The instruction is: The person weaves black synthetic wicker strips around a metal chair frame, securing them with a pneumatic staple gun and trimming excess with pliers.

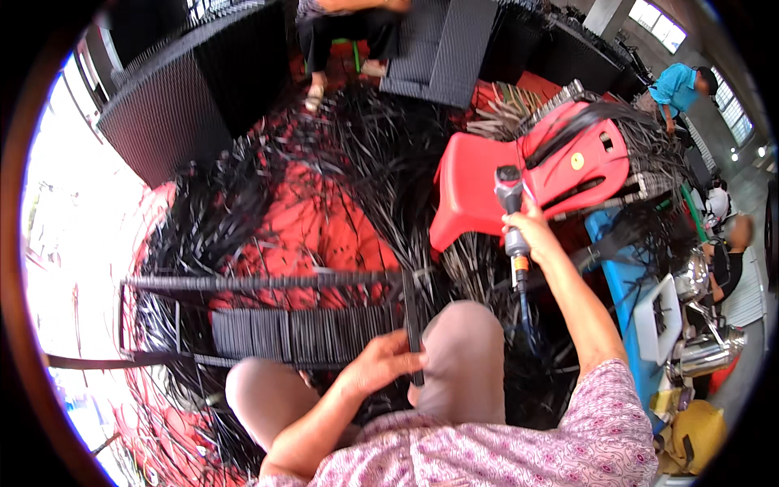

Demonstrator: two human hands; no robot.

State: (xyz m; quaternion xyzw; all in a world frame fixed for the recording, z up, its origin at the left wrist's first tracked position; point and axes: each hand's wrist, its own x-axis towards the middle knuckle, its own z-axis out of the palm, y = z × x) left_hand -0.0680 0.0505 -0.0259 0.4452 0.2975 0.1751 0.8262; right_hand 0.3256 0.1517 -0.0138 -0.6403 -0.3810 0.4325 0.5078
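Observation:
My right hand [531,231] is closed round a grey and black air staple gun [511,195], raised in front of a red plastic chair [471,174]. An orange fitting and a dark hose trail from the tool's lower end. Across my knees lies a long black frame [324,280] wrapped in woven strip, with a panel of dark slats [304,334] within it. My left hand [381,363] grips the frame's right end bar, fingers over it beside my right knee. The underside of that grip is hidden.
Loose black strips [219,203] are heaped over the red floor covering [324,219]. Black woven furniture [166,114] stands at the far left. A seated person [349,32] is ahead. At right are a blue bench [633,316], a white tray [667,325] and other people.

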